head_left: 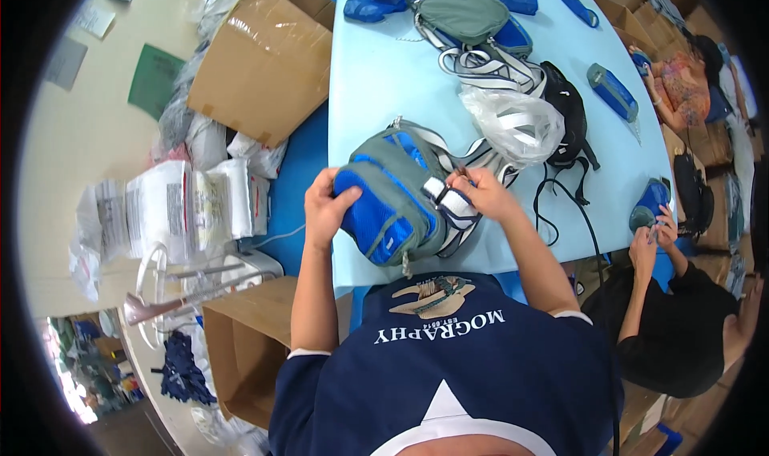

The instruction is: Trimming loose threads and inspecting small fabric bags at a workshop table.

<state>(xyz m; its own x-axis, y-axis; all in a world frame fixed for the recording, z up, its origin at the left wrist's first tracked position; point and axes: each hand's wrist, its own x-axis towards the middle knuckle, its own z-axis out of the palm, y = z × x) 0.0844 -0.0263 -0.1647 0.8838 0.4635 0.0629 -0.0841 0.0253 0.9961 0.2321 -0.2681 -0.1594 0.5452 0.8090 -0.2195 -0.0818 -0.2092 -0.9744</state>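
A small grey-green and blue bag [386, 185] with a mesh pocket lies at the near end of the table. My left hand [327, 206] is closed on its left edge, thumb pressed on the blue mesh. At its right side my right hand [484, 193] pinches the striped strap [453, 203], close to a white folded section. What lies right between those fingertips is too small to make out. More of the strap trails behind the bag and down its right side.
The light blue table [384, 80] also bears a crumpled plastic bag [517, 124], a black bag [567, 108], another grey-green bag [463, 12] and a blue pouch [613, 92]. Cardboard boxes [260, 60] stand left. At right, a person in black [673, 328] handles a blue pouch.
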